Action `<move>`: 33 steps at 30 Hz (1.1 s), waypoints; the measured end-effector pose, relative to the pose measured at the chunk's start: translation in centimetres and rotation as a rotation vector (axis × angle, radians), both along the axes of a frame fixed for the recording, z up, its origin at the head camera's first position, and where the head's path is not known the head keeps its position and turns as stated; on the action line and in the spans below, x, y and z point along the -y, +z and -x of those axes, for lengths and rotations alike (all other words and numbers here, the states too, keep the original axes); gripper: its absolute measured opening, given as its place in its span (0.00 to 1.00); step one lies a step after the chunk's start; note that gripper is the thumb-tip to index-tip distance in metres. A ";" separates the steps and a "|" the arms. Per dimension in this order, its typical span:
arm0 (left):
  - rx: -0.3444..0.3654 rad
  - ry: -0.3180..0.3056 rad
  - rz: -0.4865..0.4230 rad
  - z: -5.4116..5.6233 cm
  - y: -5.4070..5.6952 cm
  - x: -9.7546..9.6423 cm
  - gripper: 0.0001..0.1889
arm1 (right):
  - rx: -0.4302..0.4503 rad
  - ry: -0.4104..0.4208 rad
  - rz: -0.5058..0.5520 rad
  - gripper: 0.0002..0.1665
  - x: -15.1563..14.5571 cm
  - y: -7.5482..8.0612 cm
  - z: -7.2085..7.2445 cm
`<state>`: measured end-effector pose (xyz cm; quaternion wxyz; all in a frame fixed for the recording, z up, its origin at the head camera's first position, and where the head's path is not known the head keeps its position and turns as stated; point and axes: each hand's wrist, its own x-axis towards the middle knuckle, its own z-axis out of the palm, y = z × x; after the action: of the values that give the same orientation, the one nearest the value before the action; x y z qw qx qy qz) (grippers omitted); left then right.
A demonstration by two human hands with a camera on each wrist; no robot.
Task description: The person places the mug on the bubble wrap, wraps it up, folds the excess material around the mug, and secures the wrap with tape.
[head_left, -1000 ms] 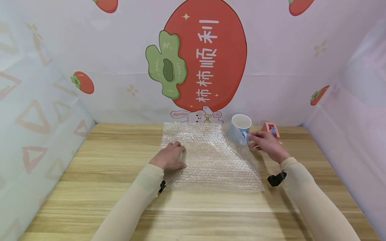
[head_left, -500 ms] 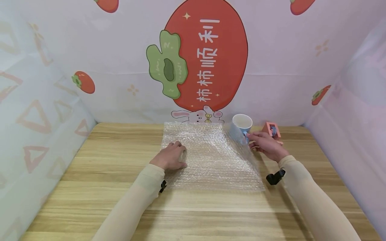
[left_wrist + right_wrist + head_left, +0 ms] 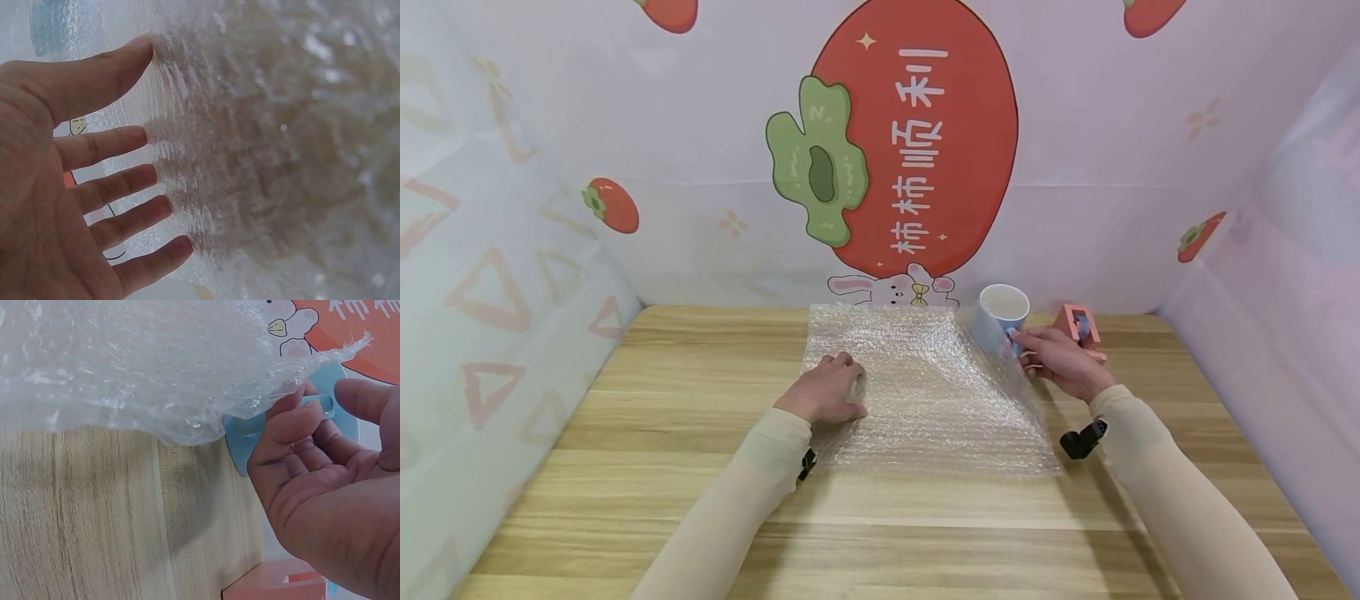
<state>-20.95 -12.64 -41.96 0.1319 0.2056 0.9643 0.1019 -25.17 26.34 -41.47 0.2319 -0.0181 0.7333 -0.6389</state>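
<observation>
A sheet of bubble wrap (image 3: pixel 925 400) lies on the wooden table, its right side lifted where it leans against a light blue mug (image 3: pixel 1004 305). My left hand (image 3: pixel 827 390) rests on the wrap's left part; in the left wrist view its fingers are spread, with the fingertips (image 3: pixel 164 206) pressing into the film. At the mug's right side, my right hand (image 3: pixel 1063 358) holds the handle (image 3: pixel 320 405), fingers curled at it. In the right wrist view the wrap's edge overlaps part of the mug. The mug stands upright, white inside.
Just behind my right hand stands a coral-coloured tape dispenser (image 3: pixel 1077 325) with a blue core. A printed fabric backdrop (image 3: pixel 715 250) rises along the back edge and both sides of the table (image 3: pixel 895 542). Small black cameras (image 3: pixel 1084 440) sit on my wrists.
Almost nothing differs. My right forearm has drifted very slightly left and the whole view has shifted a little; the left hand stays on the wrap, the right at the mug's handle.
</observation>
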 end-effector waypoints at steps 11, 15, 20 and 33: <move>-0.005 -0.004 -0.005 -0.2 -0.1 0.0 0.33 | 0.017 -0.018 -0.010 0.18 0.0 0.0 -0.1; -0.011 -0.007 0.000 -0.1 -0.2 0.1 0.33 | 0.015 -0.025 -0.017 0.19 -0.1 0.0 0.0; -0.014 -0.006 0.000 -0.1 -0.1 0.2 0.33 | 0.019 -0.045 -0.013 0.19 -0.1 0.1 -0.1; -0.011 -0.011 -0.002 -0.1 -0.2 0.2 0.33 | 0.019 -0.056 -0.060 0.22 -0.5 0.2 -0.3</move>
<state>-20.86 -12.87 -42.18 0.1270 0.2116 0.9638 0.1009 -24.85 26.83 -41.26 0.2215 0.0154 0.7500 -0.6231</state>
